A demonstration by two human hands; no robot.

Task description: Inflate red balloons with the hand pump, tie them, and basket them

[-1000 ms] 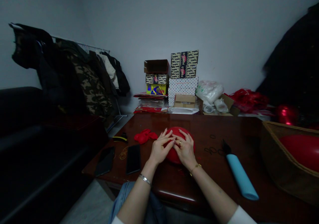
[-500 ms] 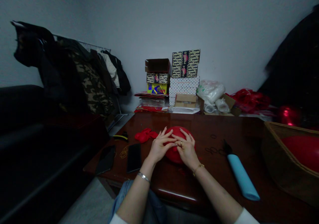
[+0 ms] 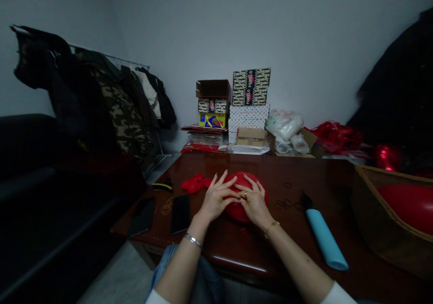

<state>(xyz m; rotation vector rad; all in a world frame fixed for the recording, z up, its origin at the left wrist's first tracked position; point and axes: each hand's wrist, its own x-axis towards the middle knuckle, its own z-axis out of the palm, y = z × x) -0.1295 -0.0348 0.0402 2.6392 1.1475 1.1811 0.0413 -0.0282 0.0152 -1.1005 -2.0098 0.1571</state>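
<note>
A round, inflated red balloon (image 3: 239,213) rests on the dark brown table (image 3: 237,249), partly covered by both hands. My left hand (image 3: 216,199) pinches thumb and forefinger together at the balloon's near top, its other fingers raised. Closed in a similar pinch against those fingertips is my right hand (image 3: 253,203), with a ring on one finger. The balloon's neck seems to be between the fingertips, though they hide most of it. Left of the hands lie limp red balloons (image 3: 195,183).
To the right lie a light blue hand pump (image 3: 326,239), black rubber bands (image 3: 284,203) and a wicker basket (image 3: 375,223) holding a red balloon (image 3: 407,204). On the left are two dark phones (image 3: 180,214) (image 3: 142,216) and yellow rubber bands (image 3: 167,206). Stacked boxes (image 3: 249,114) stand behind.
My hands stay pinched at the balloon, with the left fingers slightly more spread. The whole view has shifted a little.
</note>
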